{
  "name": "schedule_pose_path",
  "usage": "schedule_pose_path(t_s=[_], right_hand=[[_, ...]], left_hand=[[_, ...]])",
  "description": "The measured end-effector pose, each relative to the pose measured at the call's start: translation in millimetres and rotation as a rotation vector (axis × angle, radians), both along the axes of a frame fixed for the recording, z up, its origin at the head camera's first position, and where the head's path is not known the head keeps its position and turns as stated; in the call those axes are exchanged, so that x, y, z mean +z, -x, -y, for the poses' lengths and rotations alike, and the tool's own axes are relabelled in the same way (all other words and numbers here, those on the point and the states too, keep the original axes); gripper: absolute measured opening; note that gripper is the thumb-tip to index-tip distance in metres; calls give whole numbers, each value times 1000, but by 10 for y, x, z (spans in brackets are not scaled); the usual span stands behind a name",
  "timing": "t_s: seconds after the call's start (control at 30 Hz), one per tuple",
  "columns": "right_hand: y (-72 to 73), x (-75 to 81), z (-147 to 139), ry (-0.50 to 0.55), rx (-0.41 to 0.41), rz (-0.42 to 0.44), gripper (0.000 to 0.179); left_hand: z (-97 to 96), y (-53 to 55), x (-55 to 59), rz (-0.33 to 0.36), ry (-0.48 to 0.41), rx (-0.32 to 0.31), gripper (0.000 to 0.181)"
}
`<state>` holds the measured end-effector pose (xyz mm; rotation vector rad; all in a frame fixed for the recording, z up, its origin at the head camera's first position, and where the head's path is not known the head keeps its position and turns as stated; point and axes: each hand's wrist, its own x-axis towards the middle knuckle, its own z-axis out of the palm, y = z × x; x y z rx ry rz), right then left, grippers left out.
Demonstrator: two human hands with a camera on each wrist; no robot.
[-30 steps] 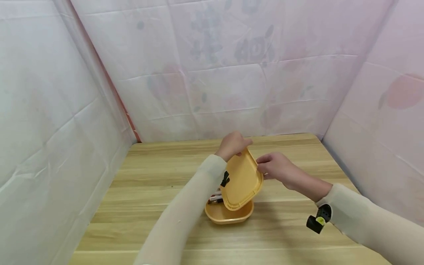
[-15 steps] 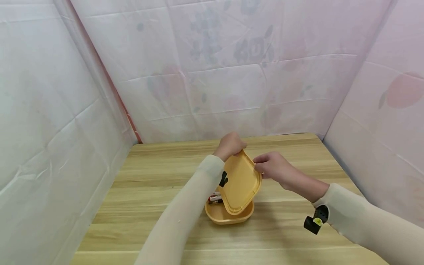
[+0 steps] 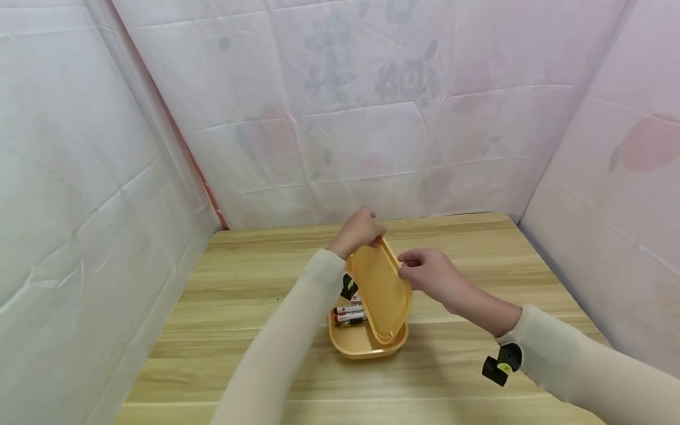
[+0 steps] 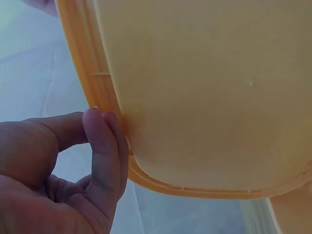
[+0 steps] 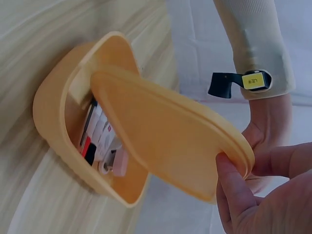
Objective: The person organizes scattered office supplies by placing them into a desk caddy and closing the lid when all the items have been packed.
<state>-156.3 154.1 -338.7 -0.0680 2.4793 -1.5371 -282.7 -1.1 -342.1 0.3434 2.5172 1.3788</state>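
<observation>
Both hands hold a yellow-orange plastic lid (image 3: 376,289), tilted steeply over a matching open box (image 3: 353,353). My left hand (image 3: 361,228) pinches its rim near the far upper corner, thumb and fingers on either side of the edge in the left wrist view. On the lid's right side, my right hand (image 3: 432,276) pinches the rim between thumb and fingers. The lid's lower end overlaps the box opening. Inside lie several markers (image 3: 350,314) with white barrels and red or black caps. A small pink object (image 5: 120,162) sits beside them in the right wrist view; the lid hides the rest.
The box stands on a wood-grain table (image 3: 239,330). Pale printed sheets (image 3: 340,130) hang behind the table and at both sides. Each wrist wears a black camera mount (image 3: 499,366) on a cream sleeve.
Both hands have shifted a little left with the lid. The lid has turned more edge-on to the head view, and more of the markers shows. The box has stayed in place.
</observation>
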Motion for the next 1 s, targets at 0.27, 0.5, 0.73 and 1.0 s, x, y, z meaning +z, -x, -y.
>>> schedule_pose_path(t_s=[0.27,0.5,0.73,1.0], right_hand=[[-78,-24,189,-118,-2,-178,45],[-118,-67,373,-165,3,-229,45],[-137,-162,417,-156,4,-225,48],[129,-642,233,282,-128,69,46]], left_hand=[[191,-51,79,45,-99,0,26],[313,-47,51,71,-142,0,35],[399,-51,58,72,-207,-1,24],[497,-109,199,59,-238,-16,18]])
